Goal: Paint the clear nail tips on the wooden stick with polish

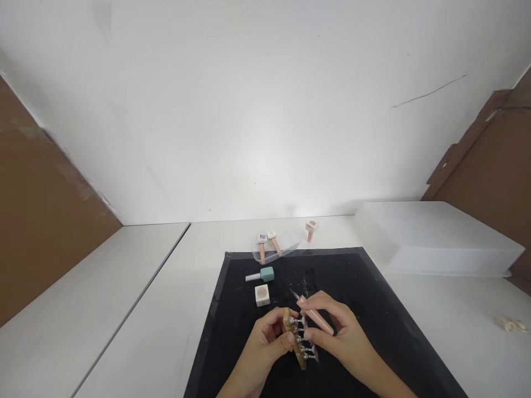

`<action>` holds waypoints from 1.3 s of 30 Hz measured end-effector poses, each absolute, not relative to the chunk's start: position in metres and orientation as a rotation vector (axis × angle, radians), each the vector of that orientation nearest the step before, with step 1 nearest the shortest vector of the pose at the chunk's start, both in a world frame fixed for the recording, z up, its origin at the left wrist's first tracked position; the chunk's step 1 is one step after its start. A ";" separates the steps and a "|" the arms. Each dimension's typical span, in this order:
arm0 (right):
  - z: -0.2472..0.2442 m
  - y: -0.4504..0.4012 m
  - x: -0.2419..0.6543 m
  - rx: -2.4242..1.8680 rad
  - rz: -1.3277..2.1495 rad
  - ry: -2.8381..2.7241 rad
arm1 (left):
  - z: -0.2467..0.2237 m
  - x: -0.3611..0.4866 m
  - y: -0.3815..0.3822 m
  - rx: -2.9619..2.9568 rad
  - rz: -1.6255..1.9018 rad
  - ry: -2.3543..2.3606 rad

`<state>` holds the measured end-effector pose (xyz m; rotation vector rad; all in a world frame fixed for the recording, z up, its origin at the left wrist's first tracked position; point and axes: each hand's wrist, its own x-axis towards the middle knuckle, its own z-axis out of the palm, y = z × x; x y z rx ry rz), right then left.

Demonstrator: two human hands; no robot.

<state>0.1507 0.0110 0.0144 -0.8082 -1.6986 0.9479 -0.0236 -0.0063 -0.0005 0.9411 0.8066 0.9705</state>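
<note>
My left hand [267, 345] is closed around a wooden nail-tip stand [300, 356], tilted almost on edge. Metal stems stick out from its right side and carry false nail tips [312, 352]. In my right hand [338, 331] is a nail polish brush [318, 318] with a pink handle, its bristles pointing up and to the left, clear of the nail tips. The right thumb and fingers are close to the nail tips; whether they touch is unclear. A cream square bottle [262, 296] stands just beyond my left hand, and a teal bottle [267, 274] with a pale cap lies behind it.
Two pink-capped bottles [262, 239] lie on a clear plastic tray [290, 241] at the mat's back edge. Another [312, 226] is to their right. A black mat [340, 271] covers the white table. A white box [448, 237] and small beige rings [513, 325] are at right.
</note>
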 end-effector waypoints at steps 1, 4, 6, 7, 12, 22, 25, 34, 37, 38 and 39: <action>0.014 0.011 0.151 -0.811 0.958 -1.690 | 0.000 -0.023 -0.007 0.926 0.970 0.800; 0.013 0.012 0.151 -0.809 0.984 -1.663 | 0.001 -0.023 -0.007 0.883 0.974 0.789; 0.013 0.013 0.151 -0.805 0.993 -1.646 | 0.002 -0.023 -0.007 0.867 0.973 0.795; 0.013 0.013 0.151 -0.804 0.994 -1.641 | 0.002 -0.023 -0.007 0.861 0.972 0.800; 0.013 0.012 0.151 -0.809 1.000 -1.642 | 0.001 -0.023 -0.007 0.851 0.969 0.796; 0.011 0.009 0.150 -0.880 0.991 -1.559 | 0.004 -0.021 -0.009 0.787 0.955 0.780; 0.013 0.008 0.148 -0.885 1.003 -1.530 | 0.004 -0.021 -0.009 0.790 0.956 0.775; 0.017 0.009 0.150 -0.896 1.030 -1.553 | 0.005 -0.021 -0.007 0.819 0.945 0.804; 0.019 0.010 0.150 -0.885 1.085 -1.533 | 0.006 -0.022 -0.007 0.857 0.942 0.810; 0.019 0.010 0.151 -0.882 1.109 -1.523 | 0.006 -0.023 -0.007 0.876 0.938 0.803; 0.020 0.010 0.151 -0.882 1.136 -1.514 | 0.007 -0.023 -0.007 0.896 0.934 0.796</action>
